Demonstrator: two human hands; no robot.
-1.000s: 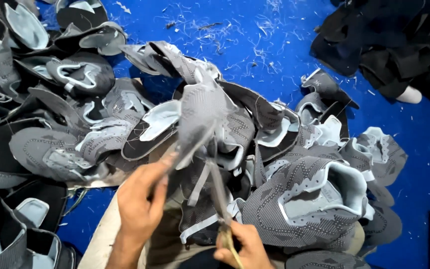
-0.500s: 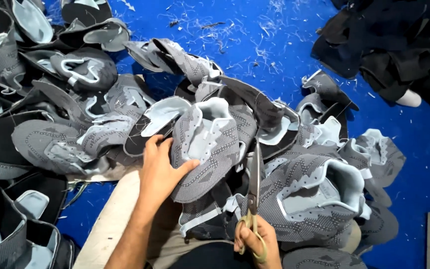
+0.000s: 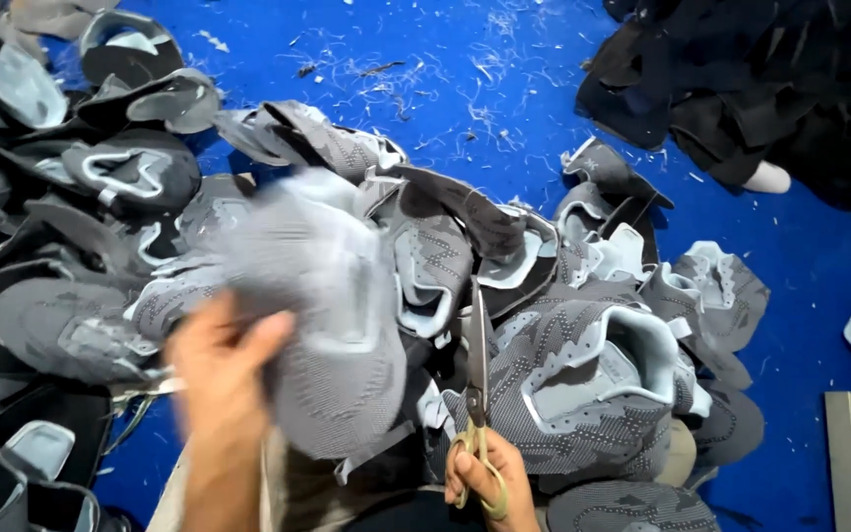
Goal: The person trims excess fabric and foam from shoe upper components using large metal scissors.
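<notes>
Now the left hand (image 3: 219, 379) has lifted the gripped grey shoe upper (image 3: 322, 315), right hand (image 3: 485, 478) clasping scissors (image 3: 478, 379)

Grey shoe uppers (image 3: 583, 384) crowd centre, left; bare blue floor (image 3: 504, 79) open beyond pile.

I saw no packages, signs or screens anywhere around me. I could make out no labels either, though what I was handling was blurred.
</notes>
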